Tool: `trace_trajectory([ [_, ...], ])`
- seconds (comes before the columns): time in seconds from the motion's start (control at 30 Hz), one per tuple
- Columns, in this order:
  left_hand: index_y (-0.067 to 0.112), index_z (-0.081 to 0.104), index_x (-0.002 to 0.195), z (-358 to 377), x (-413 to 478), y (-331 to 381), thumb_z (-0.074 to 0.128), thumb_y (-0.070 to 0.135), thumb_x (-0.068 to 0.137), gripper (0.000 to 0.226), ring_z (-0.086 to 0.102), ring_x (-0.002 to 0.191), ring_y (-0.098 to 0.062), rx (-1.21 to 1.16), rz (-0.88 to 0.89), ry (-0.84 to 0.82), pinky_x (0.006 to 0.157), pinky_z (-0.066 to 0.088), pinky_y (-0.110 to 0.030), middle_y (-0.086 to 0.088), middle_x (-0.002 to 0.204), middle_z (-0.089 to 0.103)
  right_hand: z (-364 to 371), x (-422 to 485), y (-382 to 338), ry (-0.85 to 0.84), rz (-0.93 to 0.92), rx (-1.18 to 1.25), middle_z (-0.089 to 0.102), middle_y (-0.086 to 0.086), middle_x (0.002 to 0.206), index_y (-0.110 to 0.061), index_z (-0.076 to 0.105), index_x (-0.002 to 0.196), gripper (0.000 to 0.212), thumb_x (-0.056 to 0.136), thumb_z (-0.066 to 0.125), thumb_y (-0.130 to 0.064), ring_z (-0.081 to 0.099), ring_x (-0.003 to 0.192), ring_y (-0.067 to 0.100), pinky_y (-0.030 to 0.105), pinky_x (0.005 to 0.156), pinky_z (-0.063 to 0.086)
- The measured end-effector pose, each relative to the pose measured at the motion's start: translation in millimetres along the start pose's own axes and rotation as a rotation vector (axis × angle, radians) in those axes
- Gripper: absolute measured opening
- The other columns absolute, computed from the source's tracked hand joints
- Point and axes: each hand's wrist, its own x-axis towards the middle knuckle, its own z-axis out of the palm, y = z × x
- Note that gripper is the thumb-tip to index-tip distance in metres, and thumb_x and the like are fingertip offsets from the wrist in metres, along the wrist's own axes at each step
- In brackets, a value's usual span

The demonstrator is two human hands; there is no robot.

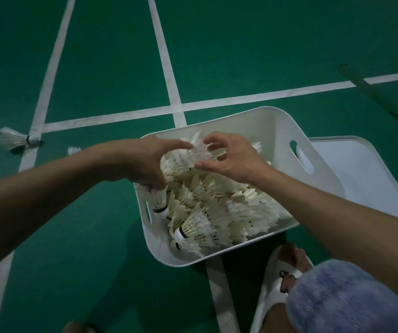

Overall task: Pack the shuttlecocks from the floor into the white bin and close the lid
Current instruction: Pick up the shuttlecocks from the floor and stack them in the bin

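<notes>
The white bin [274,126], lower centre of the frame, is found heaped with shuttlecocks [241,205]. Its lid [361,169] is laid flat on the floor [241,44] at its right. Above the bin a bunch [183,162] of shuttlecocks is gripped by the left hand [140,162], fingers curled round it. The bunch's feathered end is pinched by the right hand [234,159]. One stray shuttlecock [16,140] is noted on the floor at far left.
</notes>
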Motion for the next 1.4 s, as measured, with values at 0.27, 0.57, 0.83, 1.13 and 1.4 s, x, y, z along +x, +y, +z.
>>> trace_trajectory([
  [0.27, 0.056, 0.036, 0.130, -16.5, -24.4, -8.7, 0.072, -0.013, 0.070, 0.098, 0.065, 0.093, -0.029, -0.256, 0.046, 0.043, 0.072, 0.060, -0.036, -0.007, 0.134, 0.038, -4.6, 0.7, -2.7, 0.033, -0.015, -0.001, 0.060, -0.010, 0.120, -0.030, 0.060, 0.108, 0.042, 0.072, 0.079, -0.039, 0.056, 0.109, 0.008, 0.040, 0.095, 0.051],
  [0.57, 0.032, 0.055, 0.120, -22.6, -31.6, 3.4, 0.074, -0.007, 0.071, 0.066, 0.065, 0.091, -0.019, -0.387, 0.106, 0.070, 0.060, 0.057, -0.020, 0.001, 0.117, 0.056, -15.1, -16.2, -7.8, 0.112, -0.083, 0.106, 0.064, -0.011, 0.101, -0.025, 0.062, 0.105, 0.040, 0.071, 0.078, -0.038, 0.064, 0.093, 0.004, 0.032, 0.085, 0.057],
  [0.83, 0.014, 0.059, 0.111, -5.1, -21.7, 27.1, 0.068, -0.009, 0.073, 0.046, 0.069, 0.086, -0.019, -0.667, 0.152, 0.147, 0.065, 0.057, -0.023, -0.006, 0.110, 0.063, -5.7, -38.9, -27.6, -0.173, -0.141, 0.212, 0.057, -0.017, 0.113, -0.032, 0.049, 0.126, 0.073, 0.062, 0.085, -0.032, 0.063, 0.098, 0.004, 0.027, 0.085, 0.057],
  [1.13, 0.028, 0.054, 0.125, 0.5, -9.5, 20.3, 0.071, 0.031, 0.081, 0.048, 0.053, 0.111, -0.010, -0.073, 0.323, 0.553, 0.090, 0.050, -0.033, 0.005, 0.131, 0.052, -23.1, -45.5, -7.9, -0.013, -0.144, 0.214, 0.065, 0.005, 0.098, -0.049, 0.038, 0.126, 0.073, 0.074, 0.081, -0.023, 0.067, 0.089, 0.020, 0.037, 0.081, 0.059],
  [1.4, 0.046, 0.025, 0.143, 23.8, 22.8, -3.3, 0.079, 0.033, 0.073, 0.090, 0.022, 0.135, -0.024, 0.406, 0.277, 0.380, 0.110, 0.027, -0.044, 0.003, 0.153, 0.018, -44.6, -30.6, 23.0, 0.321, 0.030, 0.159, 0.056, -0.014, 0.112, -0.031, 0.060, 0.107, 0.044, 0.071, 0.084, -0.023, 0.054, 0.086, -0.004, 0.013, 0.072, 0.043],
])
